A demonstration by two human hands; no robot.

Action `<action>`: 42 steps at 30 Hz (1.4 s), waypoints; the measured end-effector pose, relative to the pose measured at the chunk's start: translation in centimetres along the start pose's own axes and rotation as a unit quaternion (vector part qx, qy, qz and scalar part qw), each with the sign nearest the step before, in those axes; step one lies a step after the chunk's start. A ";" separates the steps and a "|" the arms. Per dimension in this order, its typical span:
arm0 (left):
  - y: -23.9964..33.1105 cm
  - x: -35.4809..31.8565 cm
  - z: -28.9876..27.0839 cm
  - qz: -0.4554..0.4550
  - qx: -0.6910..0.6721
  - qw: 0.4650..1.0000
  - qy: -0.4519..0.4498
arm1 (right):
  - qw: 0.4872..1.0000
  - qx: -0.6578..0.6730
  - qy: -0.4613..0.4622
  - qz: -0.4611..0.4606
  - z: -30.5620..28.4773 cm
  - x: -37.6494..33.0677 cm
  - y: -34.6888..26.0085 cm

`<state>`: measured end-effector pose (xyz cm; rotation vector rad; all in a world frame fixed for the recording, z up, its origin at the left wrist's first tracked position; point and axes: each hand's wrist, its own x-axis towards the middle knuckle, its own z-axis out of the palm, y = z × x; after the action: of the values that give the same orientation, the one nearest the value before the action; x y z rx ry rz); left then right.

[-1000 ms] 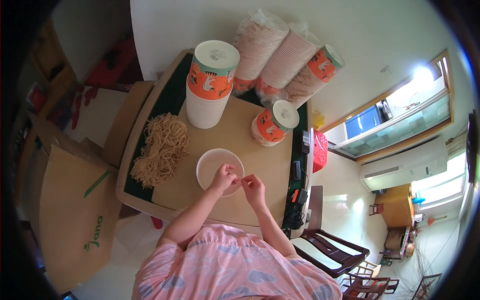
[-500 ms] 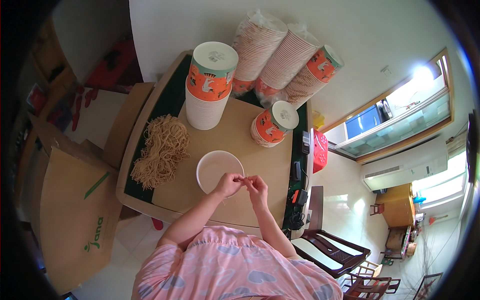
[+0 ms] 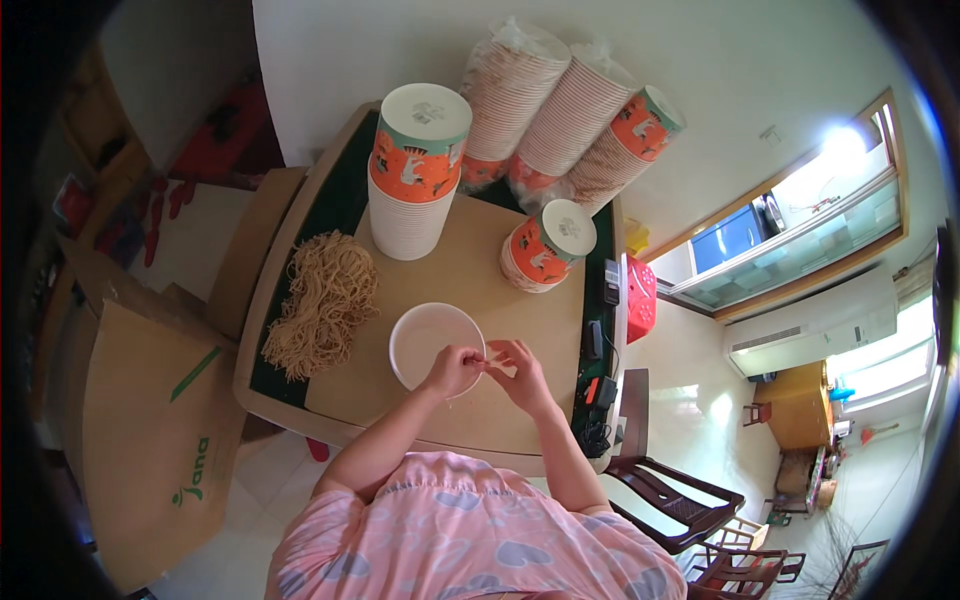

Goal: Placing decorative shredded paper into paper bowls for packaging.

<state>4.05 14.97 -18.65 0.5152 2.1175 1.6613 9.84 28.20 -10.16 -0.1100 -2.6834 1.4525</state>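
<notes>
One white round bowl (image 3: 425, 340), empty, upright.

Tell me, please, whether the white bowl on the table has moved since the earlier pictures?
No. The white bowl sits in the same spot beside the noodle pile.

Matt paper bowl (image 3: 432, 340), smooth tan wooden tabletop (image 3: 470, 290), rough stringy noodles (image 3: 322, 300), glossy plastic-wrapped cup stacks (image 3: 560, 120).
</notes>
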 end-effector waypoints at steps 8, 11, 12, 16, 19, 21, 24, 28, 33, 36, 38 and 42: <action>1.0 -0.3 -0.6 -0.006 -0.005 1.000 -0.021 | 0.998 -0.067 0.008 -0.012 0.0 -0.1 2.1; 1.3 -0.4 -0.7 -0.021 -0.005 1.000 -0.021 | 0.997 -0.075 0.021 -0.006 0.1 -0.2 2.3; 1.4 -0.4 -0.7 -0.021 -0.005 1.000 -0.021 | 0.997 -0.075 0.034 0.002 0.0 -0.3 2.4; 1.6 -0.4 -0.7 -0.017 -0.007 1.000 -0.019 | 0.995 -0.096 0.033 0.016 -0.1 -0.5 2.1; 1.4 -0.3 -0.5 -0.023 0.000 0.999 -0.023 | 0.994 -0.106 0.016 0.022 -0.1 -0.7 2.2; 1.3 -0.4 -0.4 -0.026 0.003 0.999 -0.024 | 0.994 -0.111 0.012 0.008 0.0 -0.7 2.6; 1.1 -0.4 -0.3 -0.021 -0.011 0.999 -0.024 | 0.990 -0.136 0.005 0.031 0.2 -0.8 2.7; 1.4 -0.4 -0.3 -0.021 -0.016 0.999 -0.023 | 0.991 -0.123 0.015 0.046 0.4 -0.9 3.0; 1.8 -0.4 -0.5 -0.025 -0.003 0.999 -0.025 | 0.998 -0.046 0.038 -0.020 0.4 -1.0 3.6; 1.4 -0.4 -0.5 -0.026 -0.003 0.999 -0.029 | 0.999 -0.035 0.010 0.006 -0.1 -1.1 3.4; 1.3 -0.4 -0.4 -0.025 0.000 0.999 -0.029 | 1.000 -0.022 -0.004 0.018 -0.4 -1.1 3.5; 1.6 -0.5 -0.6 -0.033 0.006 0.999 -0.036 | 0.999 0.009 -0.026 0.047 -0.9 -1.2 3.5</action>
<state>4.21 14.62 -16.91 0.4960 2.0705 1.5716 11.24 30.74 -12.65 -0.2023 -2.7410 1.5249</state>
